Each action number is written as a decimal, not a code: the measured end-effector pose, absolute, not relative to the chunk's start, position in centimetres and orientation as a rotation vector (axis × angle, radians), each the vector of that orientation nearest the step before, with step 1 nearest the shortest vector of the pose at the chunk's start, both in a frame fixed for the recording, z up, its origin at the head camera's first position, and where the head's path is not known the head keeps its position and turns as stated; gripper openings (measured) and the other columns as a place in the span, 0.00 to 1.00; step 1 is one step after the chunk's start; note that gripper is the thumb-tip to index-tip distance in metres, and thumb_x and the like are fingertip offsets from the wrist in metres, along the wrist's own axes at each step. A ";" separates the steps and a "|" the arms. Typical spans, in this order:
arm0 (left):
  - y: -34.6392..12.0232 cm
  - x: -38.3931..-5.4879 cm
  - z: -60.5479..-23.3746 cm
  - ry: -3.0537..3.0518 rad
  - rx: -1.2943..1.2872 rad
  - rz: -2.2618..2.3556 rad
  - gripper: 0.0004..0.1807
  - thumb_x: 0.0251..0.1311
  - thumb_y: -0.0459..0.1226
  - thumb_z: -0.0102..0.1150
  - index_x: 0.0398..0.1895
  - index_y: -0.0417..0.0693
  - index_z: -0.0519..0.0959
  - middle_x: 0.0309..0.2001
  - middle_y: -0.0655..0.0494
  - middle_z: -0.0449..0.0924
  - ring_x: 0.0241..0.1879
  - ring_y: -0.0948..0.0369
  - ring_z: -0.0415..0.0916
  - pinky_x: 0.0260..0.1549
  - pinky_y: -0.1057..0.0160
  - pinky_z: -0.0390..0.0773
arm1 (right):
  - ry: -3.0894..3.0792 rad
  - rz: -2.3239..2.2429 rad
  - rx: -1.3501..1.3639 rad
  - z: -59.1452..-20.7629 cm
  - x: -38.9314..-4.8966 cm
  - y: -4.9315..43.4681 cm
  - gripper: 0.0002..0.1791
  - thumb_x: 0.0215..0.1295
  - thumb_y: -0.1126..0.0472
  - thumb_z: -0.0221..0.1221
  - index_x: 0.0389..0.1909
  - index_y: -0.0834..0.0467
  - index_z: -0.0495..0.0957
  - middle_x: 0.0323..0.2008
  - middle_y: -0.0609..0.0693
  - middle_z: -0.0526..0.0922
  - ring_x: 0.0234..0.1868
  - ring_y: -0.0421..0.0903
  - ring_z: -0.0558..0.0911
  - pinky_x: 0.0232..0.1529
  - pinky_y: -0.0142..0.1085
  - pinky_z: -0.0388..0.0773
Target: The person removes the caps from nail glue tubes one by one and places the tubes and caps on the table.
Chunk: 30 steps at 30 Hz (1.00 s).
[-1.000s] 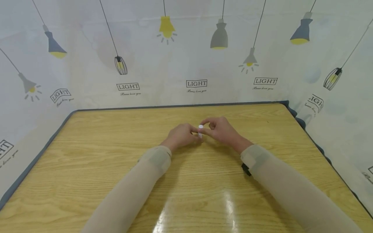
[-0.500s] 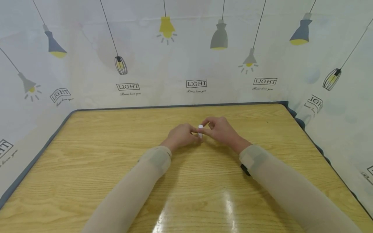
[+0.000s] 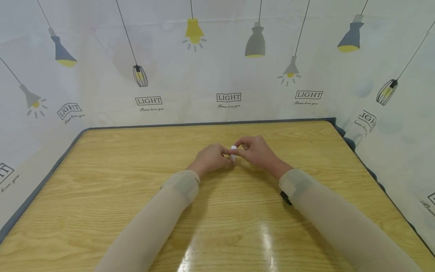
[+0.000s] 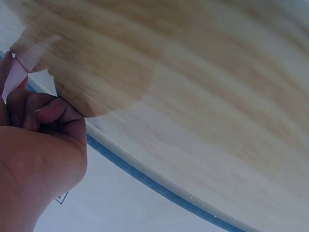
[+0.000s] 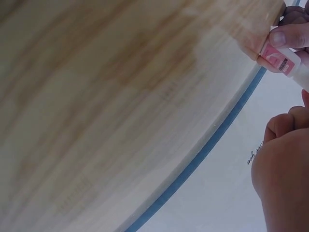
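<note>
A small white bottle (image 5: 280, 59) with a pink label stands upright on the table between my two hands, seen best in the right wrist view. Its white top (image 3: 233, 147) shows above the fingers in the head view. From the left, my left hand (image 3: 213, 156) pinches the bottle's body between thumb and fingers. On the other side, my right hand (image 3: 256, 152) has thumb and index finger at the bottle's top, pinching it. Fingers hide much of the bottle in the head view. Curled fingers of the left hand (image 4: 48, 140) fill the left side of the left wrist view.
Both hands are over the far half of a wood-grain table (image 3: 136, 189) with a dark blue edge. Behind it hangs a pale backdrop (image 3: 183, 75) printed with lamps and the word LIGHT. A black wrist device (image 3: 286, 198) shows under the right sleeve.
</note>
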<state>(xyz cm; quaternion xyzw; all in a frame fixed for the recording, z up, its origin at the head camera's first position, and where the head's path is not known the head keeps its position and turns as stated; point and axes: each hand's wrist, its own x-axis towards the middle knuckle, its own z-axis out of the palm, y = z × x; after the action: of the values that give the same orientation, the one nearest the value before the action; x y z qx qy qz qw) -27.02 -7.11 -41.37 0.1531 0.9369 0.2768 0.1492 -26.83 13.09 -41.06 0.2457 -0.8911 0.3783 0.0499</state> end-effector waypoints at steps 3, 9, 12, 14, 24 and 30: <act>-7.1 -27.0 -41.3 2.688 0.437 0.794 0.23 0.65 0.54 0.71 0.63 0.63 0.87 0.66 0.59 0.84 0.50 0.58 0.76 0.59 0.51 0.79 | -2.715 1.167 0.748 -41.1 -26.9 13.1 0.09 0.71 0.56 0.70 0.43 0.58 0.91 0.15 0.42 0.60 0.19 0.41 0.57 0.26 0.33 0.59; -7.0 -27.0 -41.1 2.690 0.423 0.793 0.24 0.65 0.54 0.71 0.63 0.63 0.86 0.65 0.59 0.85 0.49 0.57 0.76 0.59 0.51 0.79 | -2.709 1.207 0.755 -41.0 -26.9 13.2 0.10 0.70 0.56 0.70 0.44 0.58 0.91 0.14 0.42 0.61 0.19 0.41 0.58 0.26 0.33 0.60; -7.0 -26.9 -41.1 2.680 0.412 0.803 0.24 0.66 0.54 0.70 0.64 0.62 0.86 0.66 0.59 0.84 0.50 0.57 0.76 0.59 0.50 0.79 | -2.710 1.231 0.754 -41.0 -27.0 13.2 0.10 0.70 0.55 0.71 0.44 0.57 0.92 0.13 0.41 0.60 0.18 0.42 0.57 0.26 0.33 0.60; -7.0 -27.0 -41.1 2.673 0.405 0.812 0.24 0.66 0.54 0.70 0.64 0.62 0.86 0.67 0.59 0.84 0.51 0.57 0.77 0.61 0.50 0.79 | -2.710 1.248 0.756 -41.0 -27.0 13.2 0.10 0.70 0.55 0.71 0.45 0.58 0.92 0.13 0.41 0.60 0.18 0.41 0.57 0.25 0.33 0.60; -7.0 -26.8 -40.9 2.673 0.396 0.810 0.26 0.66 0.54 0.71 0.64 0.60 0.86 0.68 0.58 0.83 0.57 0.57 0.79 0.65 0.48 0.78 | -2.699 1.220 0.811 -41.2 -27.0 13.3 0.11 0.72 0.60 0.68 0.49 0.62 0.91 0.12 0.42 0.59 0.17 0.41 0.55 0.25 0.32 0.58; -6.9 -26.8 -41.1 2.676 0.387 0.825 0.24 0.66 0.54 0.70 0.63 0.62 0.87 0.66 0.60 0.84 0.52 0.57 0.77 0.62 0.49 0.78 | -2.708 1.227 0.847 -41.4 -27.1 13.4 0.13 0.73 0.55 0.69 0.49 0.60 0.89 0.12 0.41 0.58 0.16 0.39 0.55 0.23 0.32 0.57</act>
<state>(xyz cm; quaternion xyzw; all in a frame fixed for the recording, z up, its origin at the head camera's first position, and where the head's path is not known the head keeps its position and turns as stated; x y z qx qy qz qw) -26.77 -6.95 -41.13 0.1353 0.9349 0.2883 0.1566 -27.06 13.42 -41.36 0.2739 -0.8758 0.3967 0.0253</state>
